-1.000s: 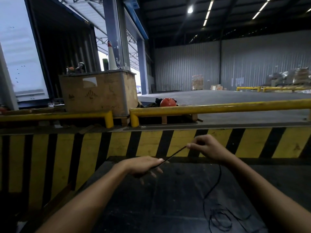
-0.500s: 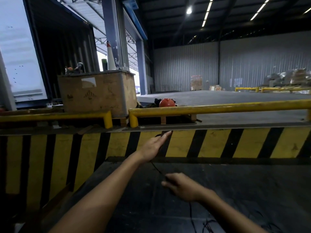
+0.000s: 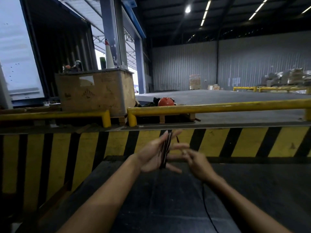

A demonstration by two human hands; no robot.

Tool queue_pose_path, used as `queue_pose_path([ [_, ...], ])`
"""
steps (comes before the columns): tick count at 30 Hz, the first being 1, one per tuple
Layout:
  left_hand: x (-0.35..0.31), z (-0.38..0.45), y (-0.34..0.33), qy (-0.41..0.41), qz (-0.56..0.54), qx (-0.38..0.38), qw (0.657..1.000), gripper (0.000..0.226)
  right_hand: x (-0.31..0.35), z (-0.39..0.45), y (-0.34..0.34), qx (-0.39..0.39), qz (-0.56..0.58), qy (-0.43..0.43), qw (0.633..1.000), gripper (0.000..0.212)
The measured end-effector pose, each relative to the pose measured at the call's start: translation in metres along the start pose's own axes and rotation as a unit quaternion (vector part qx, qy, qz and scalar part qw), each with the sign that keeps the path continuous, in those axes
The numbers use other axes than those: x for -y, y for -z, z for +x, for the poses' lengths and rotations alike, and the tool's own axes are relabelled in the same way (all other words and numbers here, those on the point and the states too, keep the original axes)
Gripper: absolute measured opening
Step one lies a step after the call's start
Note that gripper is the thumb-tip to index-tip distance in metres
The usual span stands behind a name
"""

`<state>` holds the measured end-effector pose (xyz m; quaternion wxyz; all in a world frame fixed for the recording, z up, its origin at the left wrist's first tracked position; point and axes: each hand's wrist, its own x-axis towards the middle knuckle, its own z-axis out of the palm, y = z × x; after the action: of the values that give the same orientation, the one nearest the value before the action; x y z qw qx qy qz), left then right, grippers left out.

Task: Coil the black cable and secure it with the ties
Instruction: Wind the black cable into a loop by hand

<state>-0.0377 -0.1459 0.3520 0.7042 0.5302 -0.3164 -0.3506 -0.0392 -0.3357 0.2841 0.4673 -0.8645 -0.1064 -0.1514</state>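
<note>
The thin black cable (image 3: 165, 149) is wound in a few loops around my left hand (image 3: 154, 155), which is raised with fingers stretched out flat. A short cable end sticks out near the fingertips. My right hand (image 3: 197, 163), blurred, is just right of the loops and pinches the cable. From under that hand the loose cable (image 3: 206, 209) trails down over the dark surface toward the bottom edge. No ties are visible.
A dark flat platform (image 3: 168, 199) lies under my arms. Behind it stands a yellow-and-black striped barrier (image 3: 235, 142) with a yellow rail (image 3: 218, 109) above. A large wooden crate (image 3: 96, 93) and an orange helmet (image 3: 165, 102) sit beyond.
My left hand stays raised with fingers stretched, now carrying loops of cable. My right hand rose from the platform to beside the left hand, bringing cable with it.
</note>
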Motion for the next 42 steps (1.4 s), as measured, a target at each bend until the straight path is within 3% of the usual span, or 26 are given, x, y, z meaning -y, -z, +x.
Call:
queue_pose_path([
  [4,-0.008,0.025,-0.003,-0.098,0.073,-0.145,0.982,0.037,0.009,-0.046,-0.062,0.220,-0.092,0.066,0.969,0.023],
  [7,-0.006,0.022,0.016,-0.086,0.226,-0.241,0.940,0.042,0.016,-0.055,-0.059,0.311,-0.154,0.082,0.934,0.025],
  [10,0.002,0.006,0.038,0.017,0.491,-0.243,0.837,0.044,0.021,-0.040,-0.011,0.272,-0.152,0.059,0.948,0.024],
  [11,0.006,0.001,0.041,0.060,0.535,-0.223,0.813,0.043,0.022,-0.031,0.009,0.243,-0.139,0.052,0.959,0.020],
  [13,0.016,-0.009,0.040,0.135,0.560,-0.179,0.797,0.039,0.023,-0.012,0.046,0.169,-0.117,0.059,0.977,0.013],
  [16,0.021,-0.014,0.028,0.191,0.528,-0.124,0.818,0.038,0.023,0.009,0.077,0.030,-0.088,0.087,0.992,0.007],
  [19,0.017,-0.014,0.013,0.202,0.322,-0.056,0.923,0.041,0.018,0.018,0.077,-0.077,-0.056,0.081,0.992,0.007],
  [21,0.012,-0.008,0.002,0.143,0.155,0.007,0.977,0.040,0.016,0.014,0.065,-0.096,-0.034,0.047,0.994,0.011],
  [23,0.000,0.002,-0.011,0.050,0.040,0.042,0.997,0.045,0.010,0.000,0.039,-0.039,0.018,0.005,0.999,0.020],
  [26,-0.012,0.021,-0.027,-0.049,0.028,-0.027,0.998,0.042,0.002,-0.038,-0.022,0.147,-0.034,0.011,0.988,0.023],
  [28,-0.011,0.030,-0.024,-0.070,0.159,-0.115,0.978,0.038,0.008,-0.057,-0.046,0.226,-0.078,0.045,0.970,0.021],
  [32,0.003,0.026,0.004,-0.043,0.483,-0.195,0.853,0.040,0.022,-0.050,-0.014,0.259,-0.144,0.048,0.954,0.023],
  [35,0.008,0.010,0.028,0.068,0.569,-0.186,0.798,0.043,0.029,-0.030,0.042,0.207,-0.129,0.027,0.969,0.014],
  [38,0.013,-0.003,0.032,0.171,0.582,-0.141,0.782,0.045,0.031,-0.013,0.091,0.110,-0.083,0.046,0.989,0.013],
  [40,0.014,-0.005,0.019,0.189,0.534,-0.107,0.817,0.047,0.027,-0.004,0.104,0.026,-0.076,0.066,0.995,0.011],
  [42,0.011,-0.004,0.003,0.191,0.420,-0.046,0.886,0.042,0.020,0.002,0.101,-0.056,-0.082,0.069,0.993,0.010],
])
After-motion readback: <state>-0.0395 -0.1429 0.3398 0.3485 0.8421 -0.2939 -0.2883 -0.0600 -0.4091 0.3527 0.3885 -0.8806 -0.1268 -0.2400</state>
